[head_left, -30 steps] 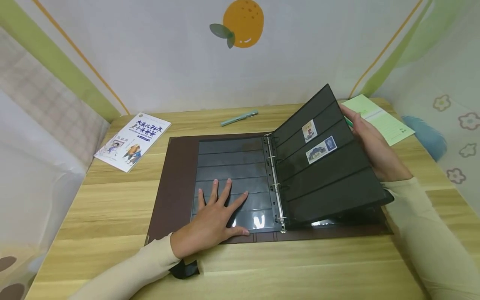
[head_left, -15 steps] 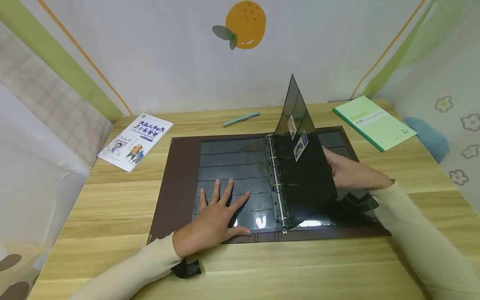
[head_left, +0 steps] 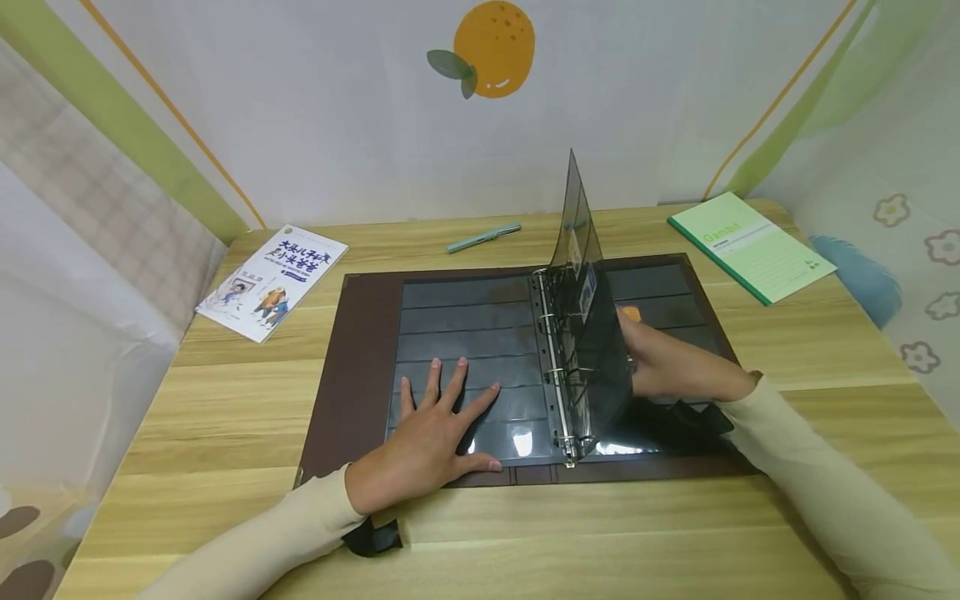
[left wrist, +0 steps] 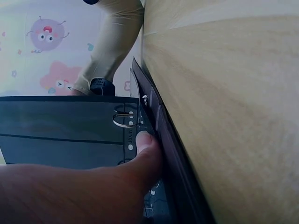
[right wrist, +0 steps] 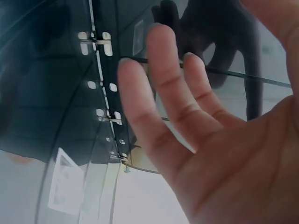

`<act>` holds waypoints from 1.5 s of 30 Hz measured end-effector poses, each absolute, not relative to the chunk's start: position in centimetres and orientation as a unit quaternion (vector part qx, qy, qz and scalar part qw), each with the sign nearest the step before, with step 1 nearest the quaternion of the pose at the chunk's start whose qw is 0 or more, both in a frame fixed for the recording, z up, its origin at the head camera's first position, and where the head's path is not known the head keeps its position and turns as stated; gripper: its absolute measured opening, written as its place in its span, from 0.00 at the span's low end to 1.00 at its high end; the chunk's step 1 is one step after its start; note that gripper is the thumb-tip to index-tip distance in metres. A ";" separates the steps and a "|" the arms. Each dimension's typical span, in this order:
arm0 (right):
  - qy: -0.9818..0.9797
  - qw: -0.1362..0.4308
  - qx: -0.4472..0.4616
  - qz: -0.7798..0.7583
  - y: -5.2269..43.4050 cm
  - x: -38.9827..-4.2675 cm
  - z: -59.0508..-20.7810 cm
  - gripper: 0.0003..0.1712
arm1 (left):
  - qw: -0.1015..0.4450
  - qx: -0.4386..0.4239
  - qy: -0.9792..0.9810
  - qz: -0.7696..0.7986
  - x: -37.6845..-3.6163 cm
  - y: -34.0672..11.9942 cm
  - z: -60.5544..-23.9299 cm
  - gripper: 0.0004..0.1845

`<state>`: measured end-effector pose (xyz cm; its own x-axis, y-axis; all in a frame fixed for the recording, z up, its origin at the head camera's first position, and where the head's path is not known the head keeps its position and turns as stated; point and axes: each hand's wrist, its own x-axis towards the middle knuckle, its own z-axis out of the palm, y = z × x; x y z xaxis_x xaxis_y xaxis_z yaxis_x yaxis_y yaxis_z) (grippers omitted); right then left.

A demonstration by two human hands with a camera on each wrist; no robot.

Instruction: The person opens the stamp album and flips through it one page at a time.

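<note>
A brown ring-binder stamp album (head_left: 360, 358) lies spread on the table, with black pocket pages on a metal ring spine (head_left: 553, 358). My left hand (head_left: 412, 458) rests flat on the left page (head_left: 468, 317), fingers spread; its thumb (left wrist: 148, 149) lies near the rings in the left wrist view. One dark page (head_left: 609, 375) stands almost upright at the spine, with stamps (head_left: 587, 292) in its pockets. Behind its right side is my right hand (head_left: 675, 362), fingertips partly hidden. The right wrist view shows that hand's fingers (right wrist: 173, 88) apart and slightly bent, pinching nothing. An orange stamp (head_left: 631, 313) shows on the right page.
A white illustrated booklet (head_left: 273, 283) lies at the back left of the wooden table (head_left: 225, 400). A light green pen (head_left: 483, 237) is behind the album. At the back right lies a green notebook (head_left: 752, 247). Printed curtains (head_left: 360, 117) surround the table.
The page with stamps has swung from leaning right to nearly upright. My right hand has moved left behind it, uncovering the green notebook. My left hand stays in place.
</note>
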<state>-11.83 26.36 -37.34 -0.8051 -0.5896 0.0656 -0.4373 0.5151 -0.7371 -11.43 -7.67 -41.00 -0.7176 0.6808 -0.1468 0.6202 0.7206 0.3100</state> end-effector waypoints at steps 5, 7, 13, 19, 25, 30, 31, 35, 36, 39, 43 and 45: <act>0.850 0.104 -0.279 -0.435 25.5 -12.0 -37.8 0.75 | 0.125 0.357 0.918 0.118 -11.4 -7.7 -40.9 0.48; 0.848 0.111 -0.266 -0.445 25.2 -12.1 -37.9 0.76 | 0.125 0.358 0.918 0.117 -11.5 -7.7 -40.9 0.48; 0.858 0.110 -0.251 -0.434 24.5 -12.2 -38.4 0.73 | 0.123 0.358 0.919 0.111 -11.5 -7.7 -40.9 0.48; 0.868 0.102 -0.259 -0.411 24.2 -12.0 -38.9 0.70 | 0.117 0.361 0.917 0.124 -11.5 -7.8 -40.9 0.47; 0.878 0.085 -0.261 -0.392 23.7 -12.0 -39.4 0.68 | 0.125 0.358 0.913 0.149 -11.8 -8.0 -40.7 0.39; 0.880 0.079 -0.263 -0.388 23.4 -12.0 -39.7 0.67 | 0.135 0.340 0.906 0.211 -12.5 -8.4 -39.7 0.29; 0.879 0.079 -0.264 -0.390 23.4 -12.0 -39.7 0.67 | 0.128 0.341 0.904 0.226 -12.6 -8.6 -39.5 0.29; 0.876 0.077 -0.265 -0.396 23.0 -12.0 -39.8 0.66 | 0.089 0.337 0.888 0.300 -13.3 -9.1 -38.5 0.24; 0.876 0.075 -0.265 -0.395 22.9 -12.0 -39.8 0.66 | 0.085 0.326 0.883 0.328 -13.5 -9.1 -38.2 0.22; 0.880 0.063 -0.268 -0.387 22.6 -12.0 -40.0 0.65 | 0.102 0.270 0.858 0.424 -14.2 -9.2 -37.4 0.20; 0.887 0.050 -0.267 -0.373 22.4 -11.9 -40.0 0.64 | 0.143 0.180 0.809 0.541 -14.6 -9.3 -36.3 0.27; 0.891 0.047 -0.263 -0.366 22.3 -11.8 -40.0 0.64 | 0.158 0.157 0.778 0.588 -14.6 -9.3 -35.9 0.28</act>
